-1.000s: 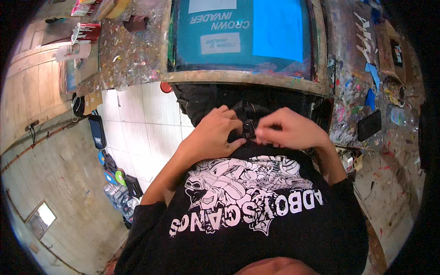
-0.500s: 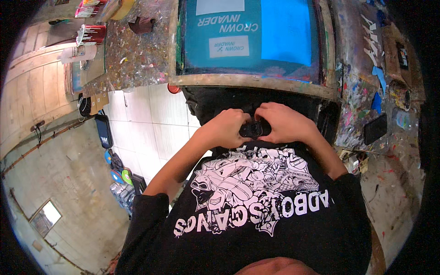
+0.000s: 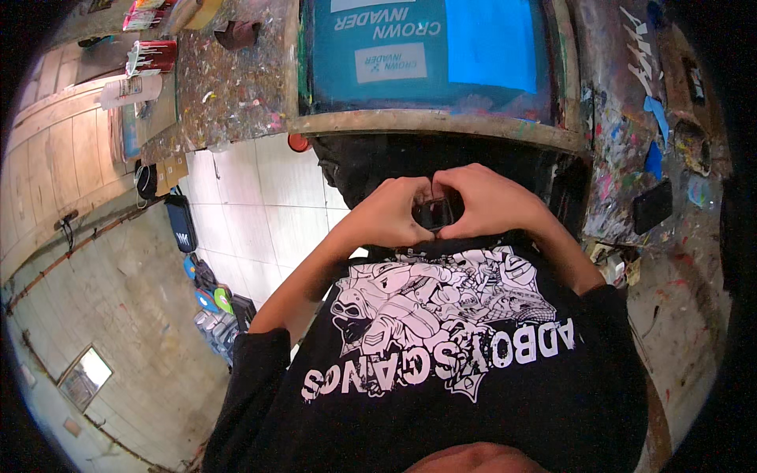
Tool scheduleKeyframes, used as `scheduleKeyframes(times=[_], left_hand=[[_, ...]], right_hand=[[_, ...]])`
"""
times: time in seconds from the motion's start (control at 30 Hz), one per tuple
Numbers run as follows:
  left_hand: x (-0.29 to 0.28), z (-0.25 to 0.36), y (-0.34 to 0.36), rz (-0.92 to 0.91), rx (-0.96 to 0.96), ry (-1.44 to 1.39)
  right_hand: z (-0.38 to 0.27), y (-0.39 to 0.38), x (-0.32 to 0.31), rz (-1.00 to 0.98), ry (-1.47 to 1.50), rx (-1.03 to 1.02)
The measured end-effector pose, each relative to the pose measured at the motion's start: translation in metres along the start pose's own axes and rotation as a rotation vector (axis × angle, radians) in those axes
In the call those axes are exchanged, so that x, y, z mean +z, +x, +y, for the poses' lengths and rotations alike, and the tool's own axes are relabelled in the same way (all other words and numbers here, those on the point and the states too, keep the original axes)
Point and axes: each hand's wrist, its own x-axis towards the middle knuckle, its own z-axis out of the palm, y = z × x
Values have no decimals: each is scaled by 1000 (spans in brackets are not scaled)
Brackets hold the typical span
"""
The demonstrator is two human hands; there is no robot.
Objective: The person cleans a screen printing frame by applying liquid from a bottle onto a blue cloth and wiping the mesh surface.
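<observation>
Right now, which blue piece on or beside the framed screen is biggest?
The bright blue rectangle on the framed screen; the upper blue scrap and lower blue scrap, on the bench to the right, are much smaller.

so the left hand [image 3: 392,211] and right hand [image 3: 490,203] meet around what looks like a belt buckle [image 3: 434,214]. the t-shirt [image 3: 481,414] is right behind the grip, wearer's side. straight ahead past the grip is the screen-printing frame [image 3: 441,122]. further off ahead-left, a paint pot [image 3: 151,57] sits by the worktop [image 3: 225,94] edge, tiled floor [image 3: 236,177] left of the grip. off right, a phone-like slab [image 3: 653,207] lies on the bench [image 3: 611,158].
</observation>
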Motion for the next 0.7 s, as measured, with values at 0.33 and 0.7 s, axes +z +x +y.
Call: scheduleKeyframes(times=[0.33, 0.7], left_hand=[[-34, 0, 23, -488, -330, -194], [-22, -11, 16, -253, -83, 66]], right_hand=[[16, 14, -21, -211, 142, 82], [7, 23, -13, -268, -354, 114]])
